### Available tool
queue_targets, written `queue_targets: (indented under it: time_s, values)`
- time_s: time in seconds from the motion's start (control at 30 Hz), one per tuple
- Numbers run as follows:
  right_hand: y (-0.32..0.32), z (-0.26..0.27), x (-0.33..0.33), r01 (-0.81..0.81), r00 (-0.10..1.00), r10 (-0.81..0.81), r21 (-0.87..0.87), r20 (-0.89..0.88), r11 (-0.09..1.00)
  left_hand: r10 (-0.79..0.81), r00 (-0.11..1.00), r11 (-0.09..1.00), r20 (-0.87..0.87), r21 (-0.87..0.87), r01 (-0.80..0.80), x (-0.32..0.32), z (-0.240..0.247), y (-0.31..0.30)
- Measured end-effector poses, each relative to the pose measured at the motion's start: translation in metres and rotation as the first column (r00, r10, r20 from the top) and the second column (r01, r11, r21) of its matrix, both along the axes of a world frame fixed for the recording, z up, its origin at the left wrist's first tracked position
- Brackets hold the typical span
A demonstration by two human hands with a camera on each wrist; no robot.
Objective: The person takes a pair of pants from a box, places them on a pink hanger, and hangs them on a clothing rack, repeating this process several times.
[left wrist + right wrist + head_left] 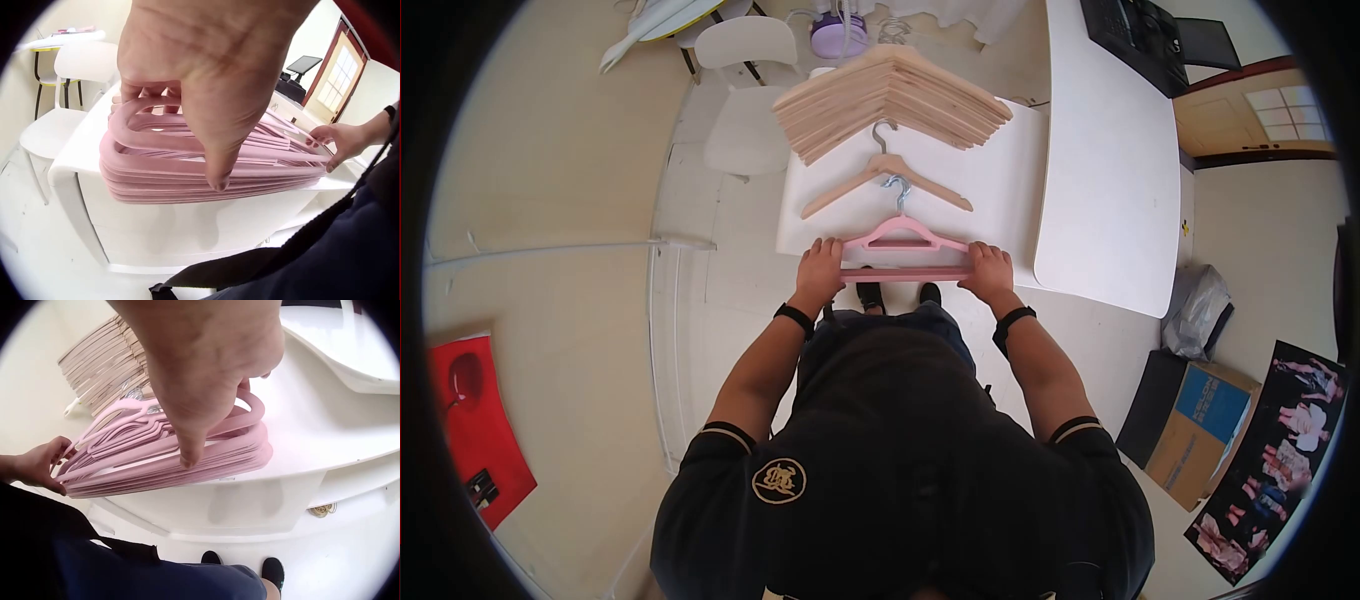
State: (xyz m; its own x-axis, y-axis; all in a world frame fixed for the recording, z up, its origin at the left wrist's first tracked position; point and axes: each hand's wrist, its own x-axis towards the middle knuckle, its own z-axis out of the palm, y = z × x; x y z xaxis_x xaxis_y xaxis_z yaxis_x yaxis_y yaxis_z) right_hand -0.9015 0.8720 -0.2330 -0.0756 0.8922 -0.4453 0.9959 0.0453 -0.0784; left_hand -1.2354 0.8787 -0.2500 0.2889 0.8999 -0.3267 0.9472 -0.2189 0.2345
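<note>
A stack of pink hangers (905, 273) lies at the table's near edge, hooks pointing away from me. My left hand (820, 272) grips its left end. In the left wrist view the thumb (220, 169) lies over the near side of the stack (156, 181), with the fingers partly hidden behind it. My right hand (988, 270) holds the right end the same way, its thumb (190, 447) across the near bars. Silvery hooks (897, 188) gather at the stack's top, overlapping a single wooden hanger (885, 163) beyond.
A fanned row of wooden hangers (890, 95) lies farther back on the white table (1020, 200). To the right stands another white table (1110, 180) with a black device (1140, 40) on it. A white chair (745, 125) is at the back left, and a cardboard box (1200, 440) on the right.
</note>
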Motion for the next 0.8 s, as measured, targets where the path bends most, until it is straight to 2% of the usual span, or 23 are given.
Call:
queue_targets:
  time_s: [0.2, 0.8]
  values:
    - [0.004, 0.000, 0.001, -0.006, 0.999, 0.007, 0.017, -0.050, 1.000, 0.024, 1.000, 0.998, -0.007, -0.061, -0.024, 0.001, -0.001, 0.003]
    - [0.006, -0.003, -0.009, 0.033, 0.999, -0.033, -0.099, 0.003, 0.995, -0.021, 0.994, 0.997, -0.103, -0.081, 0.012, 0.001, 0.002, 0.006]
